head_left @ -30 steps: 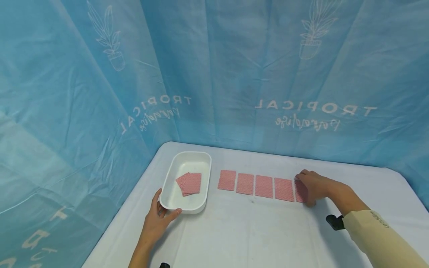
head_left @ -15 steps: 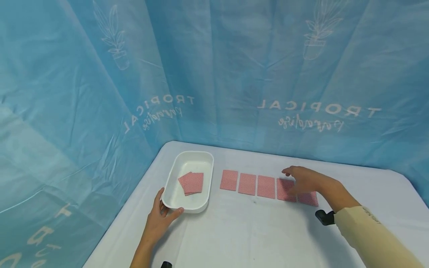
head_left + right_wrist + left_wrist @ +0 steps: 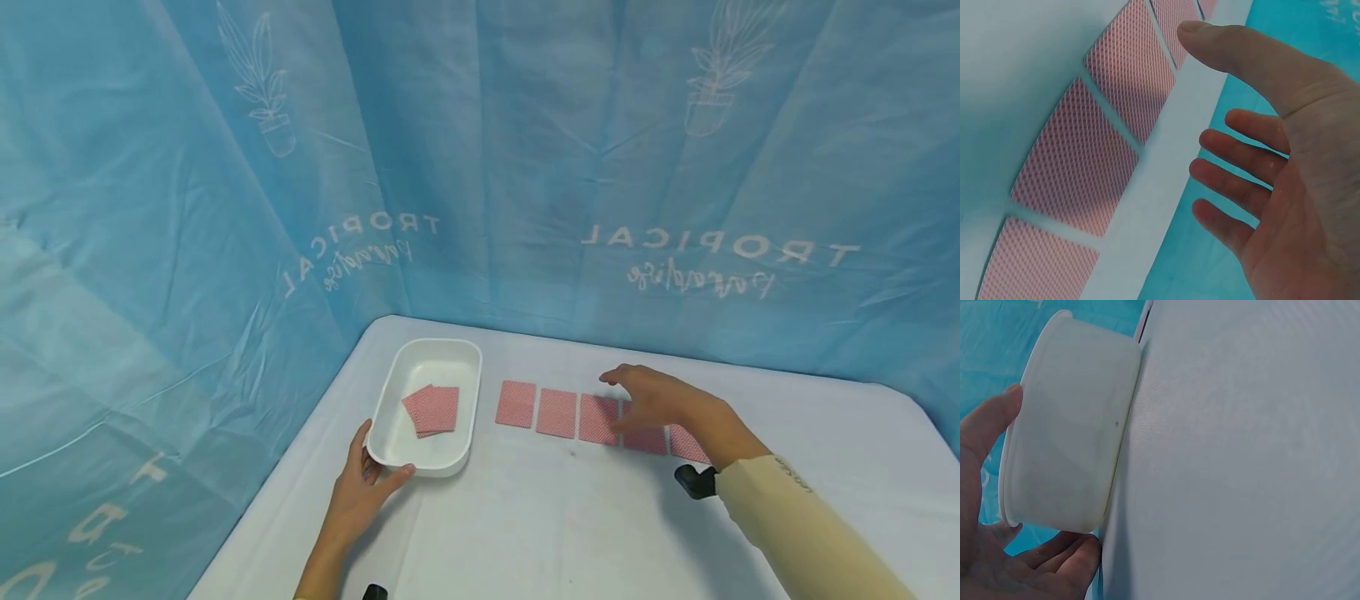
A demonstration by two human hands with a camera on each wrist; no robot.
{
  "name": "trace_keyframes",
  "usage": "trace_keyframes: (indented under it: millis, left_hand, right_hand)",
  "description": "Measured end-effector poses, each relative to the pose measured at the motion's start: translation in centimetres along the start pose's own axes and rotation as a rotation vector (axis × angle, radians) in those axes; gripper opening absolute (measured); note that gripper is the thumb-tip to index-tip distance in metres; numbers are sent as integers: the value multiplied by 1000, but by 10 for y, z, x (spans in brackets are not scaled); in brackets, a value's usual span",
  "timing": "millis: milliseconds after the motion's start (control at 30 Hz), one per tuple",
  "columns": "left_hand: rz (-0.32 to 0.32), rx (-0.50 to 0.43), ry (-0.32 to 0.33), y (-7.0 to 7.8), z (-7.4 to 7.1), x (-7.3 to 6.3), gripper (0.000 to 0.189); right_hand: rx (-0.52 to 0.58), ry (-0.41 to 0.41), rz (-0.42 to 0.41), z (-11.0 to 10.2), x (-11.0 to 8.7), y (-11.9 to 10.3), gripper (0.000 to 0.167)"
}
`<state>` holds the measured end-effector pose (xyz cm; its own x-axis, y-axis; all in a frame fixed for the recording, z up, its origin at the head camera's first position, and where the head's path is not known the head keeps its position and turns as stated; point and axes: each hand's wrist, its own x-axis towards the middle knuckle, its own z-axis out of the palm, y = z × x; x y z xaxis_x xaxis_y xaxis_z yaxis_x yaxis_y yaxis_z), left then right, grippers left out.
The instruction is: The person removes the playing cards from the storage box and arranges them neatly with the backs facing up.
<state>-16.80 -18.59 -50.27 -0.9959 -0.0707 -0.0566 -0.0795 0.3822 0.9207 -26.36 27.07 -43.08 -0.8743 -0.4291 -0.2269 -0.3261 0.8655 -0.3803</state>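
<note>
My left hand [image 3: 356, 498] grips the near left corner of a white plastic tray [image 3: 431, 455]. In the left wrist view the thumb lies on the tray's rim and the fingers are against its side, low by the table. Inside the tray lies a small overlapping pile of playing cards [image 3: 437, 410], red patterned backs up. To its right, several playing cards [image 3: 557, 413] form a spaced row, also backs up. My right hand [image 3: 662, 400] hovers over the row's right part, thumb and fingers apart, holding nothing. It partly hides the two rightmost cards.
A white cloth covers the table [image 3: 555, 525]. Blue printed curtains [image 3: 540, 167] hang along its back and left sides. A black device [image 3: 696, 482] sits at my right wrist, and part of another black piece [image 3: 375, 592] shows below the left forearm.
My right hand has left the rightmost card and moved left above the row, uncovering part of that card. The left hand keeps its grip on the tray. The head view has shifted slightly.
</note>
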Motion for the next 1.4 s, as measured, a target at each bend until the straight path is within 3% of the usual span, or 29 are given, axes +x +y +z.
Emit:
trace_keyframes:
  millis: [200,600,1033,1133,1267,1400]
  left_hand:
    - [-7,14,2,-1,0,-1,104]
    - [42,14,0,-3,-2,1,106]
    - [38,10,-10,-4,-1,3,105]
    - [16,-1,-31,8,-3,-1,105]
    - [7,-10,-34,11,-4,-4,105]
    - [26,8,-16,-1,-2,0,106]
  right_hand:
    - [-66,-6,6,4,7,-15,78]
    - [-47,6,-37,3,22,-41,81]
    - [-21,11,-47,8,38,-67,82]
    - [-14,13,-64,10,42,-71,84]
    - [-43,33,-101,14,47,-78,83]
    - [-69,34,-96,17,51,-89,84]
